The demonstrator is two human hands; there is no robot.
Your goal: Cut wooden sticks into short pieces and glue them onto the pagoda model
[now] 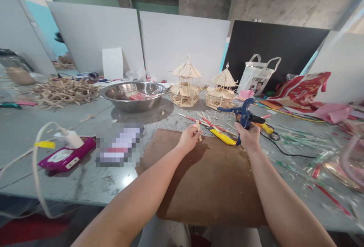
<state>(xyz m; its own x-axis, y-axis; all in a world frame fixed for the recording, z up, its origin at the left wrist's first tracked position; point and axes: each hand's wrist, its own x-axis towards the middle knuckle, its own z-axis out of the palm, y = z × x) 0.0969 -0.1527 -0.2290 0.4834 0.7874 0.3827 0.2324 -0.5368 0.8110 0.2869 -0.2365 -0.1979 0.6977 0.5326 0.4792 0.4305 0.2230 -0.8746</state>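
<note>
My left hand point(189, 140) pinches a few short wooden sticks point(198, 127), held upright over the brown mat point(210, 182). Gripped in my right hand point(248, 136) is a blue pipe cutter point(245, 115), its head raised and pointing left. Whether its jaws meet cannot be made out. Between the hands lie a yellow utility knife point(223, 137) and several loose chopsticks point(189, 117), some in red wrappers. Behind them stand two stick-built pavilion models, a larger one point(186, 84) on the left and a smaller one point(223, 87) on the right.
A steel basin point(133, 103) holds red-wrapped packets. Left are a pile of sticks point(66, 91), a purple power strip point(68, 158) with a charger and looping cable, and a blurred-out flat object point(121, 144). At right lie a yellow-handled tool point(265, 127) with a black cord and plastic wrappers point(295, 156).
</note>
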